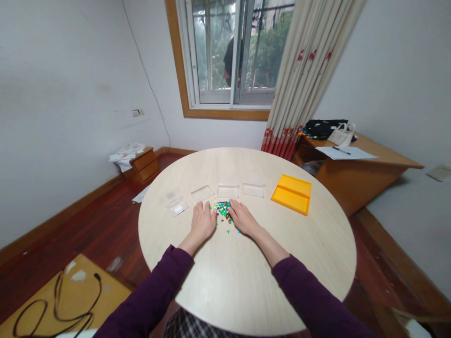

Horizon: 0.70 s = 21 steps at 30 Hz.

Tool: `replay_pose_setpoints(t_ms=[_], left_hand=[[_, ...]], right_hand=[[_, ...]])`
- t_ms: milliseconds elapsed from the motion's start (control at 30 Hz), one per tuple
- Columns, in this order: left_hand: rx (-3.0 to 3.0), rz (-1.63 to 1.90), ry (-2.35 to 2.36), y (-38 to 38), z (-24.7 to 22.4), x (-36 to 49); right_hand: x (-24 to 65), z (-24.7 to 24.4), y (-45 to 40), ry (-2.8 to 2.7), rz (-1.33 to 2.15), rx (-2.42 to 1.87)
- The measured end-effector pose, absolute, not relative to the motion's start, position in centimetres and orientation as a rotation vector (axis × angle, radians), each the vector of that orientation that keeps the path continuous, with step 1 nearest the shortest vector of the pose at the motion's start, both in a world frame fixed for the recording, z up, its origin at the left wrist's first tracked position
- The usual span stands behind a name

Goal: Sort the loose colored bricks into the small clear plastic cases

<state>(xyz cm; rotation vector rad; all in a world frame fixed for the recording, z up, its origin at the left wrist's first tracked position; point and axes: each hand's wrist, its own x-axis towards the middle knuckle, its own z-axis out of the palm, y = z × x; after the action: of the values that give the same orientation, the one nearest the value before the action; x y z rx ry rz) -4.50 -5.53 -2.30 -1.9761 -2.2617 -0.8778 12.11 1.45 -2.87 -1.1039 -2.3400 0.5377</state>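
Observation:
A heap of tiny coloured pieces, mostly green and blue with some yellow, brown and red, lies on the round table; they are too small to name. My left hand rests at the heap's left side with its fingers stretched forward. On the other side, my right hand lies low with extended fingers, its fingertips touching the heap's edge. Neither hand visibly holds anything, though pieces under the fingers would be hidden. A few loose pieces are scattered nearer to me.
Beyond my hands stand three shallow clear plastic trays in a row. Left of them is a small clear box with something white. An open yellow case lies on the right. A wooden desk stands past the table's right edge.

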Motion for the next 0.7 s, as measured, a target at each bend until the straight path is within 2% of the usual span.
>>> replay_pose_setpoints(t_ms=[167,300,700], left_hand=[[-2.24,-1.139,-2.161,-5.1,-2.1,-4.5],[-2.227,-1.305,-2.141,-3.7,-2.3,-4.5],[-2.594,-1.084,-1.964,-3.2,-0.9,-2.7]], right_hand=[[12.0,-3.1,1.5,-2.315,0.644,-0.957],[12.4,-3.0,1.8,-2.17,0.704,-0.931],[12.3,-3.0,2.1,-2.081,0.789,-0.954]])
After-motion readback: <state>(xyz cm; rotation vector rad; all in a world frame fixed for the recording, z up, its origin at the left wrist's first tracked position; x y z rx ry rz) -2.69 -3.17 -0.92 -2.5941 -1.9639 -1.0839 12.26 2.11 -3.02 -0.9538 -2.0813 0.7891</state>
